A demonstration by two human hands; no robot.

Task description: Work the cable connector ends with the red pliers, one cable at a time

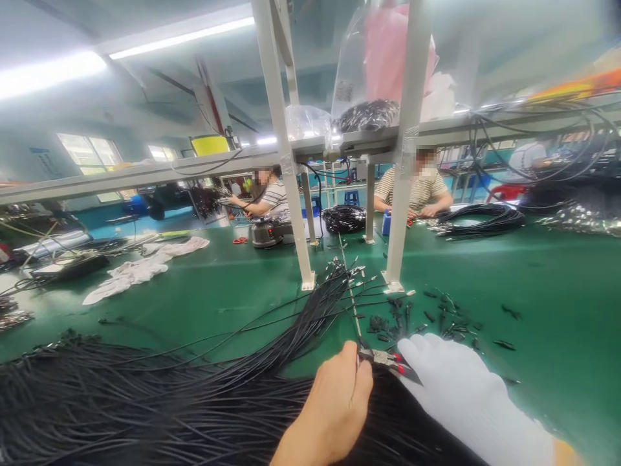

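Note:
My bare left hand [334, 401] is closed in a pinch on one thin black cable [350, 301] that runs up and away across the green table [218, 291]. My right hand [460, 388], in a white glove, is closed on small cutting pliers [385, 359] with red-marked handles. The pliers' jaws meet the cable right beside my left fingertips. A big bundle of black cables [160, 395] lies under and to the left of both hands. Several short black cut pieces [436, 317] are scattered just beyond the pliers.
White frame posts [286, 162] stand on the table ahead, carrying a shelf with plastic bags [383, 65]. Two people [417, 188] work at the far side beside coils of black cable [485, 220]. White cloths [140, 265] lie at left.

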